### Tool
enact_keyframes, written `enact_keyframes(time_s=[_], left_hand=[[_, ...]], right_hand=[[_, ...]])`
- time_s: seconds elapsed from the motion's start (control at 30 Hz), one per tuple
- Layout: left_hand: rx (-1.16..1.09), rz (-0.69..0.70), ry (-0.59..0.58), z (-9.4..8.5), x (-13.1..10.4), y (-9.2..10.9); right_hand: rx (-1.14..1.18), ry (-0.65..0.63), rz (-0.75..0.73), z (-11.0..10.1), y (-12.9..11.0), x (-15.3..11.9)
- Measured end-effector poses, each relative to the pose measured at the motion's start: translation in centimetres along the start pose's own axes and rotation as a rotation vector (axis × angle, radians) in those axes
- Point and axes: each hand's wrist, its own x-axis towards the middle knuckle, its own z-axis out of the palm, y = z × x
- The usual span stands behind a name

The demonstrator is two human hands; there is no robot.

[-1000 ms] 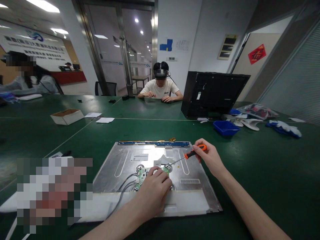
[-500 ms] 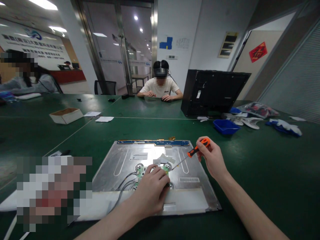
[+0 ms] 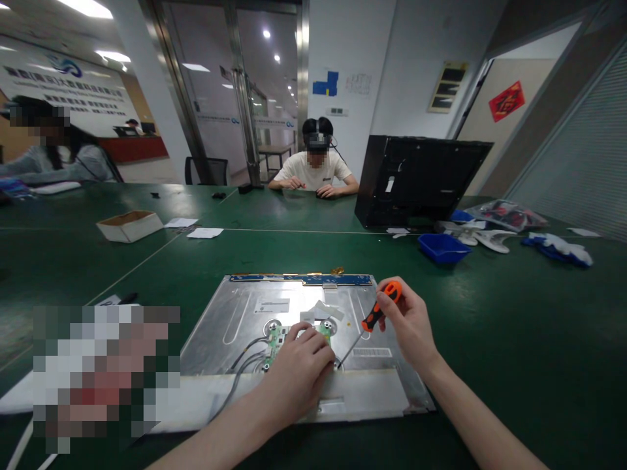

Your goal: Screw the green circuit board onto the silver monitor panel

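A silver metal display panel [image 3: 210, 339] lies flat on the green table, back side up. On its middle sits a small green circuit board [image 3: 279, 336], with grey cables [image 3: 242, 373] running off its left side. My left hand [image 3: 301, 369] is closed over the board's right part, covering much of it; the fingertips are partly hidden. My right hand [image 3: 409, 323] grips an orange and black screwdriver [image 3: 376, 313] by its handle. Its shaft slants down left, and the tip is by the board's lower right corner, close to my left hand. Whether it touches a screw, I cannot tell.
A black monitor [image 3: 421, 179] stands at the back right, beside a blue tray [image 3: 443, 249] and gloves [image 3: 558, 249]. An open cardboard box [image 3: 130, 228] and papers [image 3: 206, 233] lie back left. Two people sit across the table [image 3: 274, 251]. A blurred patch hides something at front left.
My right hand has brought the screwdriver down and toward me, its tip going from the board's right edge to the lower right corner. My left hand stays on the board.
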Motion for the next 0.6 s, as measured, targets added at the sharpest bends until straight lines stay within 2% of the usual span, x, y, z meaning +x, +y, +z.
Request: enact_keyframes(time_s=[0.13, 0.43, 0.6], left_hand=[[-0.019, -0.003, 0.031, 0.08, -0.02, -0.05], [-0.016, -0.042, 0.010, 0.04, -0.07, -0.14], [-0.015, -0.036, 0.012, -0.10, -0.10, -0.11]], right_hand=[[0.002, -0.030, -0.023, 0.11, -0.01, -0.11], [0.012, -0.082, -0.034, 0.14, -0.04, -0.26], [-0.007, -0.068, -0.053, 0.07, -0.11, -0.34]])
